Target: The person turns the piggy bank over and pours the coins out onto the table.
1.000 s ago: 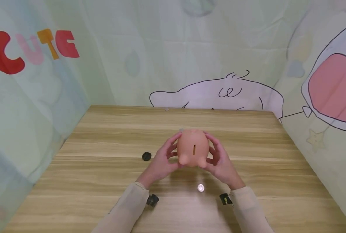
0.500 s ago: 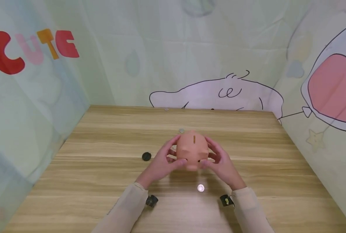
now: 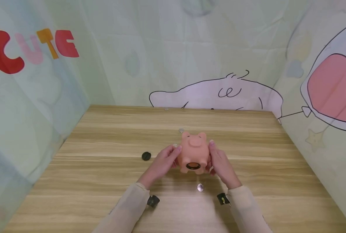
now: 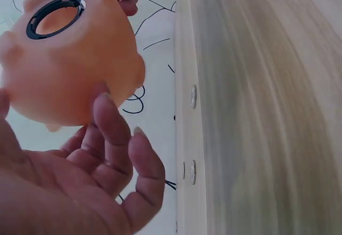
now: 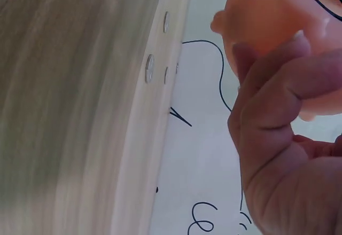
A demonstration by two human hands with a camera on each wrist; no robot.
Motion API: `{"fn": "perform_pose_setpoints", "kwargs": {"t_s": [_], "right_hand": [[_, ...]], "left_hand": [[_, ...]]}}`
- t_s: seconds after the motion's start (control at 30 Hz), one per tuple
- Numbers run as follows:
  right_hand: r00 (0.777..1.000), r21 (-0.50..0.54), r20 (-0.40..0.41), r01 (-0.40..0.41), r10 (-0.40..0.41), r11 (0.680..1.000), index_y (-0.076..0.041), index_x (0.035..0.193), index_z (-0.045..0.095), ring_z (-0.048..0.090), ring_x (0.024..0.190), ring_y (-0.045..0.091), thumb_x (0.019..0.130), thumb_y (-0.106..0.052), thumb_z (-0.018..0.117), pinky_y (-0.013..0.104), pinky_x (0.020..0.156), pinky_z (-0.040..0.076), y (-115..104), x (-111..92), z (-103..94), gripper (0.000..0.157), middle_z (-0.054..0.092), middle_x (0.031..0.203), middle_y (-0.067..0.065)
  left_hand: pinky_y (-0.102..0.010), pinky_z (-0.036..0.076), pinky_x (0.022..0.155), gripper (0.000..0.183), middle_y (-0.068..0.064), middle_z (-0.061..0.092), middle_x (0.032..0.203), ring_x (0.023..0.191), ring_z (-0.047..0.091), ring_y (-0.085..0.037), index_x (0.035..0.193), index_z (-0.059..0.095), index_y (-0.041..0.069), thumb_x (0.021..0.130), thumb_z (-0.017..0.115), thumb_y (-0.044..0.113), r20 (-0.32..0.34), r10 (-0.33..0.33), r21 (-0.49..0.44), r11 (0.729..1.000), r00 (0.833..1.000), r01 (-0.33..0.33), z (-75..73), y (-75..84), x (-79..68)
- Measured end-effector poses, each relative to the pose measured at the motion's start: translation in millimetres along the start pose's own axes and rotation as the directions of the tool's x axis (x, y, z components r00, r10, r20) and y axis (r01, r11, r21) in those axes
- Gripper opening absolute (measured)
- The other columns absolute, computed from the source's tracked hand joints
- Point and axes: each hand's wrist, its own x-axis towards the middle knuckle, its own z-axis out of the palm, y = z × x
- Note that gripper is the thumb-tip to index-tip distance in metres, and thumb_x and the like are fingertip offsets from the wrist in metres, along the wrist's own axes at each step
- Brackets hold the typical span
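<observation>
A pink piggy bank (image 3: 194,152) is raised off the table, snout turned up and its black-rimmed belly hole (image 3: 193,166) facing me. My left hand (image 3: 162,160) grips its left side, thumb near the front. On the other side my right hand (image 3: 222,165) holds it with bent fingers. The left wrist view shows the open belly hole (image 4: 56,17) from below, above my left hand (image 4: 91,176). In the right wrist view, my right hand (image 5: 291,123) covers part of the bank. The coin slot is hidden.
A round black plug (image 3: 146,156) lies left of my hands. One silver coin (image 3: 200,187) sits in front of the bank. Behind it lie another coin (image 3: 181,130) and a far coin (image 3: 166,109) near the back edge. A printed cloth (image 3: 123,64) hangs around the wooden table (image 3: 103,181).
Both hands have tilted the piggy bank: its slot faced me, then its face pointed down toward me, and now the snout is up and the belly hole shows. The loose coins and plug stayed put.
</observation>
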Motion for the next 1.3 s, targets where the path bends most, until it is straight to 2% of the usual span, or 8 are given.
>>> {"fn": "perform_pose_setpoints", "kwargs": {"t_s": [0.23, 0.43, 0.57, 0.7, 0.83, 0.93, 1.2, 1.3], "right_hand": [[1.000, 0.021, 0.006, -0.028, 0.028, 0.999, -0.005, 0.068, 0.056, 0.056, 0.049, 0.022, 0.101, -0.065, 0.029, 0.031, 0.041, 0.046, 1.5, -0.8, 3.6, 0.074, 0.058, 0.059, 0.012], [1.000, 0.023, 0.000, 0.003, -0.003, 1.000, -0.002, 0.075, 0.058, 0.061, 0.057, 0.032, 0.103, -0.059, 0.030, 0.035, 0.044, 0.050, 4.2, 0.3, 0.9, 0.069, 0.059, 0.063, 0.013], [0.999, 0.097, 0.017, 0.032, -0.034, 0.995, 0.005, 0.104, 0.063, 0.064, 0.068, 0.028, 0.105, -0.050, 0.040, 0.040, 0.052, 0.056, 6.8, 2.2, -3.1, 0.060, 0.063, 0.080, 0.013], [0.988, 0.151, 0.101, 0.101, -0.117, 0.983, 0.004, 0.139, 0.050, 0.066, 0.088, 0.023, 0.104, -0.030, 0.054, 0.044, 0.071, 0.059, 10.6, 3.0, -11.0, 0.049, 0.062, 0.117, 0.020], [0.958, 0.119, 0.167, 0.214, -0.232, 0.969, 0.000, 0.149, 0.039, 0.062, 0.111, 0.032, 0.093, -0.013, 0.072, 0.039, 0.087, 0.056, 13.0, 1.5, -17.8, 0.066, 0.048, 0.144, 0.022], [0.938, 0.126, 0.189, 0.271, -0.292, 0.954, -0.002, 0.151, 0.037, 0.055, 0.122, 0.040, 0.082, -0.004, 0.080, 0.039, 0.094, 0.051, 13.8, 0.9, -19.1, 0.081, 0.041, 0.151, 0.019], [0.919, 0.191, 0.209, 0.298, -0.335, 0.935, -0.004, 0.153, 0.032, 0.050, 0.128, 0.039, 0.079, 0.006, 0.080, 0.037, 0.099, 0.047, 14.2, -0.4, -17.3, 0.089, 0.036, 0.155, 0.015], [0.895, 0.184, 0.204, 0.364, -0.398, 0.913, -0.006, 0.154, 0.031, 0.049, 0.130, 0.038, 0.077, 0.009, 0.080, 0.037, 0.100, 0.047, 13.3, -0.7, -16.9, 0.092, 0.036, 0.155, 0.013]], "left_hand": [[-0.046, 0.053, 0.072, 0.058, -0.008, 0.063, 0.080, 0.073, 0.058, -0.028, 0.097, 0.060, 0.004, 0.102, 0.041, 0.058, -0.040, -0.021, 0.052, 0.998, 0.999, 0.024, -0.6, -0.6, 0.7], [-0.043, 0.054, 0.076, 0.055, -0.009, 0.063, 0.093, 0.078, 0.059, -0.025, 0.115, 0.061, 0.004, 0.102, 0.043, 0.054, -0.010, -0.021, 0.022, 1.000, 1.000, 0.021, -0.6, 0.0, 1.4], [-0.047, 0.055, 0.082, 0.054, -0.013, 0.057, 0.109, 0.085, 0.061, -0.030, 0.141, 0.050, 0.006, 0.103, 0.050, 0.044, 0.027, 0.003, -0.028, 1.000, 1.000, -0.002, -1.9, -0.4, 1.6], [-0.044, 0.054, 0.087, 0.066, -0.013, 0.051, 0.126, 0.095, 0.062, -0.029, 0.154, 0.034, 0.012, 0.099, 0.062, 0.036, 0.071, 0.048, -0.048, 0.998, 0.996, -0.044, -7.1, -1.5, 0.2], [-0.039, 0.053, 0.090, 0.079, -0.011, 0.045, 0.141, 0.107, 0.060, -0.027, 0.155, 0.032, 0.016, 0.090, 0.075, 0.024, 0.097, 0.128, -0.086, 0.989, 0.987, -0.120, -11.7, -1.1, -1.6], [-0.041, 0.052, 0.092, 0.087, -0.008, 0.039, 0.149, 0.113, 0.057, -0.028, 0.155, 0.032, 0.016, 0.084, 0.081, 0.015, 0.103, 0.182, -0.112, 0.979, 0.978, -0.171, -12.8, -1.6, -1.7], [-0.046, 0.050, 0.094, 0.092, 0.000, 0.037, 0.152, 0.121, 0.054, -0.029, 0.152, 0.037, 0.019, 0.075, 0.086, 0.003, 0.078, 0.260, -0.124, 0.960, 0.962, -0.250, -13.0, -3.0, -1.7], [-0.047, 0.049, 0.095, 0.094, 0.001, 0.037, 0.153, 0.125, 0.052, -0.029, 0.151, 0.038, 0.020, 0.073, 0.086, -0.002, 0.068, 0.317, -0.124, 0.943, 0.946, -0.307, -12.5, -3.0, -1.8]]}}
